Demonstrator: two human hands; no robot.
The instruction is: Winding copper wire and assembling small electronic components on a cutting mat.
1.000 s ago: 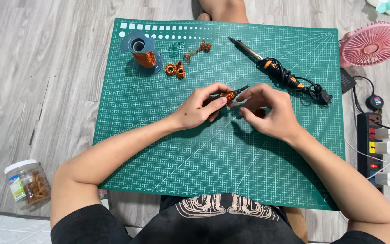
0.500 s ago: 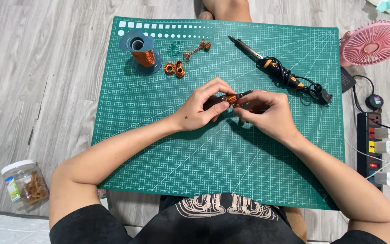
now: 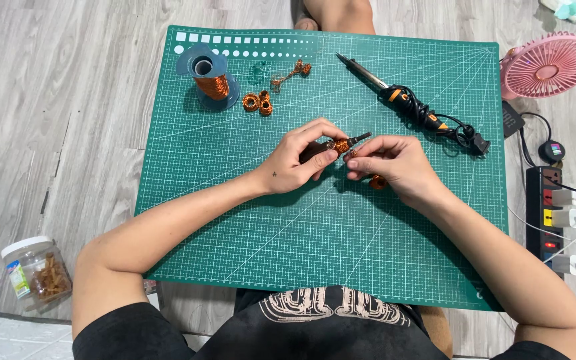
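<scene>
Winding copper wire onto a dark rod (image 3: 341,145) over mid-mat (image 3: 248,220); left hand (image 3: 298,160) closed round rod; right hand (image 3: 395,163) pinching wire at coil, small copper coil (image 3: 378,181) beneath; judged mid-wind; steady tension, tight even turns called for.

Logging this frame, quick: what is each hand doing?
Left hand: closed on a dark rod wound with copper wire.
Right hand: closed, pinching copper wire.
</scene>
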